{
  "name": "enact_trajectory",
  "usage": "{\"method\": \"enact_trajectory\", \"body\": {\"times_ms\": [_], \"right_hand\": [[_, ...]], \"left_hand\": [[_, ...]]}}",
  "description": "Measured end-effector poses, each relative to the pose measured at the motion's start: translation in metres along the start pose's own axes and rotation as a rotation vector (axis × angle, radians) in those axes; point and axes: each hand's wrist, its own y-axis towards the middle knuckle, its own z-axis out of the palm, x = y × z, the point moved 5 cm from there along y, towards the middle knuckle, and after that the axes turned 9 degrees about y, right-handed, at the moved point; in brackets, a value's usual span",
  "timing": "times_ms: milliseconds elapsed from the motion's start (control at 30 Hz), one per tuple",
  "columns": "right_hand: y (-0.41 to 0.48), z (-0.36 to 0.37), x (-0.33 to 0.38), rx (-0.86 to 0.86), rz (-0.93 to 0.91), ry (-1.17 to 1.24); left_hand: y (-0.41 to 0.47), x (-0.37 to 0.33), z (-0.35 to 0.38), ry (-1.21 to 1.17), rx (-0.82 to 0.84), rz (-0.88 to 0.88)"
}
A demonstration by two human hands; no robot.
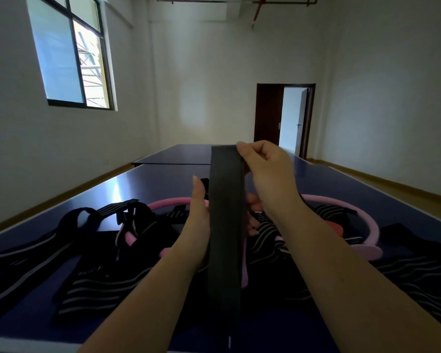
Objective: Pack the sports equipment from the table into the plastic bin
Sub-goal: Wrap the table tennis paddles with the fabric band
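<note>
Worktop [163, 174]: blue, with the sports gear heaped on its near end right in front of you. No plastic bin shows, so find it before you carry anything off.
Band [227, 225]: dark grey and flat, held upright above the heap, its lower end running down out of view. You look to be gathering it for packing. Fold it on itself in even laps with the edges lined up, so it goes in as a flat bundle.
Right grip [267, 169]: pinching the band's top edge between thumb and fingertips. Hold that pinch firm and bring it down to meet the other grip rather than pulling, since the band will likely stretch.
Left grip [197, 220]: lower on the band, thumb straight along its left edge, fingers wrapped behind and showing at its right edge. Use it as the anchor, and lift the tail clear of the gear below so nothing snags.
Count, worktop panels: two, the near one and a second butted on beyond it.
Count, striped wraps [92, 289]: at least four black strips with pale stripes. They overlap, so you cannot tell the exact number.
Count, pink ring [367, 225]: one, lying flat among the wraps.
Count, band: one.
Count, grips: two, both on the band.
Count, reddish piece [334, 225]: one, small, inside the ring, too hidden to name.
</note>
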Motion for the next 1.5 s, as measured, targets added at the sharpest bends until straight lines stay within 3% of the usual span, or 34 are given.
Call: {"method": "enact_trajectory", "body": {"times_ms": [133,533,633,767,933,1100,1233,1367,1500], "right_hand": [[0.016,-0.002,-0.009,-0.048,0.021,-0.031],[0.033,-0.013,-0.053,-0.164,0.127,-0.142],[0.033,-0.006,-0.066,-0.088,0.23,-0.199],[0.015,0.004,-0.097,0.071,0.539,-0.184],[-0.005,0.009,-0.127,-0.007,0.771,-0.053],[-0.017,0.041,-0.164,0.282,0.526,-0.444],[-0.038,0.073,-0.185,0.474,0.545,-0.627],[-0.053,0.078,-0.2,0.526,0.565,-0.817],[-0.06,0.083,-0.212,0.43,0.539,-0.838]], "left_hand": [[0.002,0.016,0.001,-0.037,0.297,-0.062],[-0.002,0.025,0.0,0.222,0.429,-0.068],[0.001,0.025,-0.006,0.185,0.37,-0.032],[0.007,0.015,-0.019,-0.024,0.276,-0.054],[0.013,0.0,-0.053,-0.111,0.145,-0.081],[0.021,-0.006,-0.082,-0.178,0.027,0.002],[0.025,0.003,-0.101,-0.127,-0.036,-0.02],[0.027,0.02,-0.115,-0.112,-0.102,-0.078],[0.028,0.032,-0.12,-0.145,-0.18,-0.121]]}}
